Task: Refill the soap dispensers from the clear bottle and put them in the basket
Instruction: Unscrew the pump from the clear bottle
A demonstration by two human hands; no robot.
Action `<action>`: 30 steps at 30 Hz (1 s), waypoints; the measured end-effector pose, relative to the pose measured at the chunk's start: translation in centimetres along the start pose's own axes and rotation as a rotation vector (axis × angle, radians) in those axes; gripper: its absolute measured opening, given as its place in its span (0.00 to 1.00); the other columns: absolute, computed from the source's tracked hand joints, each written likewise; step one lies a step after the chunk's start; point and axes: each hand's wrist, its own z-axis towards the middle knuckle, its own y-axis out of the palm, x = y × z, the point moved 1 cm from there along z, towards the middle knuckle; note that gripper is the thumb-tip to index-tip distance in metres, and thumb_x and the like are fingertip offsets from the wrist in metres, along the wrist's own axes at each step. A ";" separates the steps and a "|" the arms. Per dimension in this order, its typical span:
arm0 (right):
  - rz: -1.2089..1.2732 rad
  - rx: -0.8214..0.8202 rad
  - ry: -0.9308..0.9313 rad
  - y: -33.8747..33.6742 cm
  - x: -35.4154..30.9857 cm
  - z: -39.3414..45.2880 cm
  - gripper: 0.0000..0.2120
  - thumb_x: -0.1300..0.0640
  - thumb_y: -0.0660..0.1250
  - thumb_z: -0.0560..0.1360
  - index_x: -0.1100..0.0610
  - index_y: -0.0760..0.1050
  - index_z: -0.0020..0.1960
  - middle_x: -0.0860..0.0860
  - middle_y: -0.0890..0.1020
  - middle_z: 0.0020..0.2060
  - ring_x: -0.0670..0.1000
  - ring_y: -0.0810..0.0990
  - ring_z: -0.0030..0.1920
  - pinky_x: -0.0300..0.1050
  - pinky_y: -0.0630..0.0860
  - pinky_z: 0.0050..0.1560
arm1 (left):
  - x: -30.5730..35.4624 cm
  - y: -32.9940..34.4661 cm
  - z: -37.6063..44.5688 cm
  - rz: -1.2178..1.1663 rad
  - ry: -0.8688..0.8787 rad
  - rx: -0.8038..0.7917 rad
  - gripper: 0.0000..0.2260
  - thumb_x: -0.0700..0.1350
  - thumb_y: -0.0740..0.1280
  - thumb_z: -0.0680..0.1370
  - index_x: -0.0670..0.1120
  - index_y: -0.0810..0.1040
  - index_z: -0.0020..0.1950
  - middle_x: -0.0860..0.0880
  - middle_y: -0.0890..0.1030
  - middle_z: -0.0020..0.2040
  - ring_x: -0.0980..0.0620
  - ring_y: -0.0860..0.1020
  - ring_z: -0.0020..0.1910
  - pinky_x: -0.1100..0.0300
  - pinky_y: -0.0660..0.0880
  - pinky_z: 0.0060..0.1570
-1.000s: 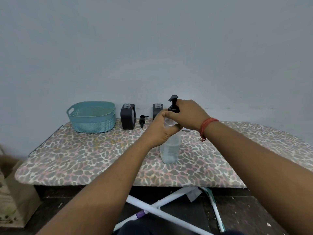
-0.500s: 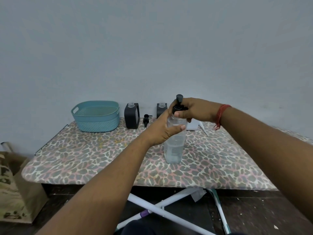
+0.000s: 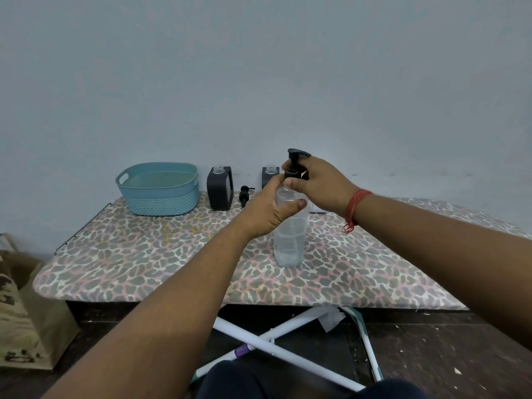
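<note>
— Bottle upright?
— Clear bottle [image 3: 288, 243] is standing upright, long axis vertical; my left hand [image 3: 269, 210] is wrapping its shoulder, my right hand [image 3: 316, 182] is pinching the pump collar [image 3: 292, 174] directly above.
— Containers?
— Bottle is holding liquid low down; behind it, two dark dispensers [image 3: 220, 188] are standing uncapped, basket [image 3: 159, 192] looking empty.

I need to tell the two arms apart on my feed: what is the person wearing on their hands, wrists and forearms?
Both forearms are bare, with no sleeves in view, and neither the left hand nor the right hand wears a glove. The one marker is a red thread band wound around the right wrist, with a loose tasselled end hanging below it. The left wrist carries nothing. No rings or watch are visible.
</note>
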 end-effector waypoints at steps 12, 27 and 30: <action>0.089 -0.006 0.079 -0.9 1.3 -0.1 0.20 0.49 0.72 0.75 0.55 0.71 0.62 0.49 0.78 0.55 0.49 0.78 0.50 0.45 0.76 0.47 | 0.2 0.4 -0.1 -0.031 -0.011 -0.017 0.33 0.65 0.70 0.76 0.60 0.61 0.76 0.61 0.70 0.70 0.59 0.69 0.68 0.69 0.65 0.53; 0.265 0.091 0.070 -0.5 1.4 -0.2 0.16 0.49 0.74 0.74 0.52 0.77 0.58 0.52 0.81 0.52 0.48 0.80 0.47 0.41 0.73 0.45 | 0.1 0.3 -0.2 -0.021 0.000 -0.021 0.37 0.66 0.70 0.75 0.60 0.57 0.78 0.57 0.67 0.75 0.57 0.66 0.70 0.60 0.64 0.59; 0.319 0.127 0.090 -0.4 1.3 -0.2 0.18 0.50 0.75 0.72 0.48 0.74 0.58 0.49 0.81 0.48 0.45 0.80 0.47 0.42 0.73 0.47 | 0.0 0.2 -0.3 -0.033 0.005 -0.012 0.36 0.65 0.70 0.75 0.59 0.58 0.78 0.58 0.67 0.75 0.56 0.67 0.72 0.61 0.65 0.59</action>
